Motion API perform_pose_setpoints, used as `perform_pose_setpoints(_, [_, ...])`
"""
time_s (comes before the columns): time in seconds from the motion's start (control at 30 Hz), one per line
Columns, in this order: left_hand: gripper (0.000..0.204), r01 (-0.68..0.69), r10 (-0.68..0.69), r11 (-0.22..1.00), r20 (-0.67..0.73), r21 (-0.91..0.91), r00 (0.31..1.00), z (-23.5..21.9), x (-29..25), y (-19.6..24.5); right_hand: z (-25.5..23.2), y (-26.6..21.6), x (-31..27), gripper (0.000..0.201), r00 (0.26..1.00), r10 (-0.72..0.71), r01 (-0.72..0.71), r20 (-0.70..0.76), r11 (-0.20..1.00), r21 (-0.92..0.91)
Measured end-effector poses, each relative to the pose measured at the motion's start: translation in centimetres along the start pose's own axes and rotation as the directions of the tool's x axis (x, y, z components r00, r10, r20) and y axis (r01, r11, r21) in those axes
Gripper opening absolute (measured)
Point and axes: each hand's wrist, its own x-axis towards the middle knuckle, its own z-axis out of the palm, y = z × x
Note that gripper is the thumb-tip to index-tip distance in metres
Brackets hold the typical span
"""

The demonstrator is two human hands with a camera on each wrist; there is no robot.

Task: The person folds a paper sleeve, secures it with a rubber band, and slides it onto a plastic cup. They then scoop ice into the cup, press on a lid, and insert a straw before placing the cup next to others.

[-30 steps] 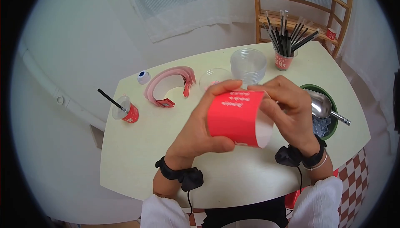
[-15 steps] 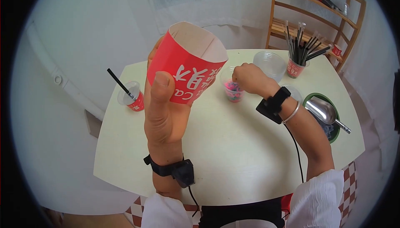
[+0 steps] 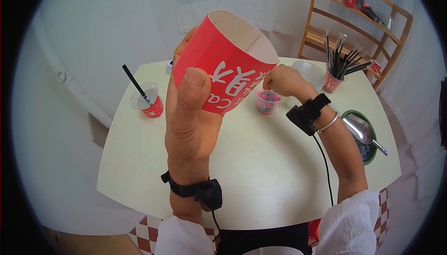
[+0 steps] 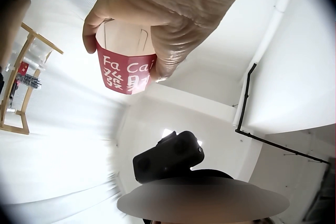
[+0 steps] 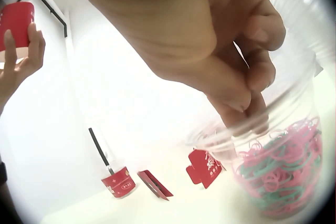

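In the head view my left hand [image 3: 188,122] is raised over the table. It grips a red paper cup sleeve [image 3: 223,71] with white lettering, thumb on the near side and fingers behind. The left wrist view shows the same sleeve [image 4: 126,74] held between thumb and fingers, with its pale inside visible. My right hand [image 3: 288,81] is at a small clear cup [image 3: 266,103] on the table. Its curled fingers dip past the rim, tips close together, above pink and green rubber bands [image 5: 278,174]. I cannot tell whether they pinch a band.
Clear plastic bowls [image 3: 308,72] and a cup of black straws [image 3: 332,83] stand at the back right. A green tub [image 3: 371,155] holds a metal scoop [image 3: 359,130]. On the left is a drink cup [image 3: 152,108] with a straw. More red sleeves [image 5: 205,169] lie on the table.
Both hands were on the sleeve a second ago. My right hand has since left it and gone to the cup of rubber bands. My left hand has lifted and tilted the sleeve.
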Motion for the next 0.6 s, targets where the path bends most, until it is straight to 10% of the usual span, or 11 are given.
perform_pose_setpoints(0.6, [0.075, 0.037, -0.037, 0.999, -0.026, -0.001, 0.999, 0.3, 0.0, -1.1, -0.6, -1.0, -1.7, 0.013, 0.989, 0.014, 0.007, -0.148, 0.990, 0.141])
